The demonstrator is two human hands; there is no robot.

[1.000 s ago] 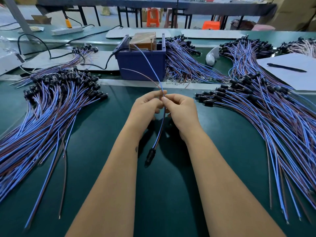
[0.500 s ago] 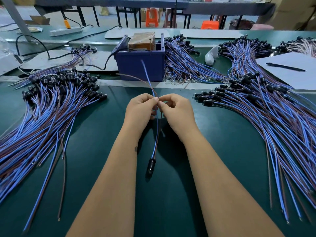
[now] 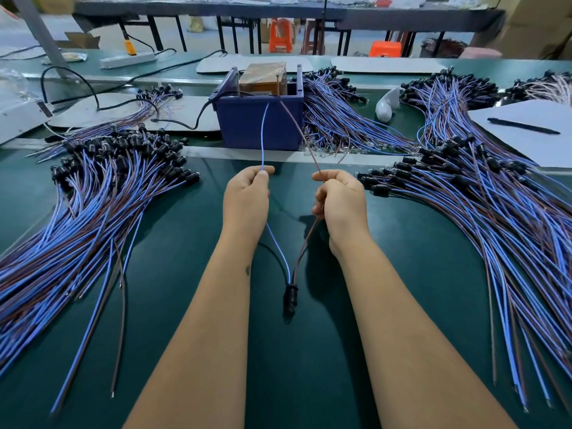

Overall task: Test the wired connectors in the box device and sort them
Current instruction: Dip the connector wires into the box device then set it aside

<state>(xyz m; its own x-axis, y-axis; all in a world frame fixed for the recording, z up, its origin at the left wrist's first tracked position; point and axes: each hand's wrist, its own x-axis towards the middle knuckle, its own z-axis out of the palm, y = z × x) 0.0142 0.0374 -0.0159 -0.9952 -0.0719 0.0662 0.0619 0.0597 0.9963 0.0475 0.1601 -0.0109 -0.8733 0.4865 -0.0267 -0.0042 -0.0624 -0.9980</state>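
Note:
One wired connector hangs between my hands, its black plug (image 3: 290,297) low over the green mat. My left hand (image 3: 246,198) pinches the blue wire (image 3: 263,134), whose free end rises toward the blue box device (image 3: 259,125). My right hand (image 3: 340,201) pinches the brown wire (image 3: 298,128), whose tip also points up at the box front. The two wires spread in a V from the plug. A brown block with upright pins sits inside the box.
A large pile of wired connectors (image 3: 93,193) lies to the left, and another pile (image 3: 483,199) to the right. More bundles (image 3: 337,119) lie behind the box. White paper with a pen (image 3: 523,125) sits at far right. A black cable (image 3: 173,122) runs into the box.
My hands have moved apart, separating the blue and brown wires that were pinched together. Both wire ends now reach up toward the box.

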